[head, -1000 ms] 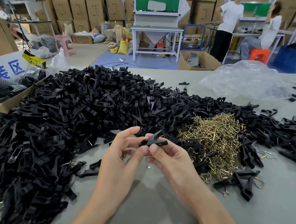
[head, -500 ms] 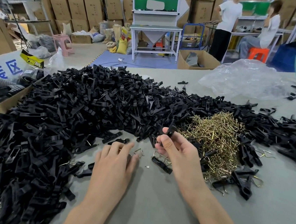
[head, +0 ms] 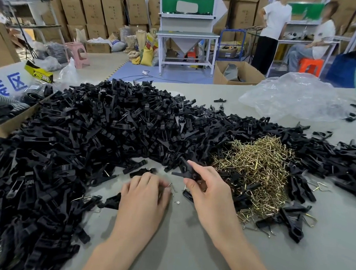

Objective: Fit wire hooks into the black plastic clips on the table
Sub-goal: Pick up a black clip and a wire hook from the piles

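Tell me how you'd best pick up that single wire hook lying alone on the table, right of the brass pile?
Probably pinch the wire hook from above, across its two thin legs near the bend. It lies flat on the table, so a sideways grab would likely slip. Come from the near side: black clips crowd its left and far sides.

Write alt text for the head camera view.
The right hand pinches a black clip above the grey table, while the left hand lies palm down on it. A large pile of black clips and a smaller heap of brass wire hooks lie behind them.
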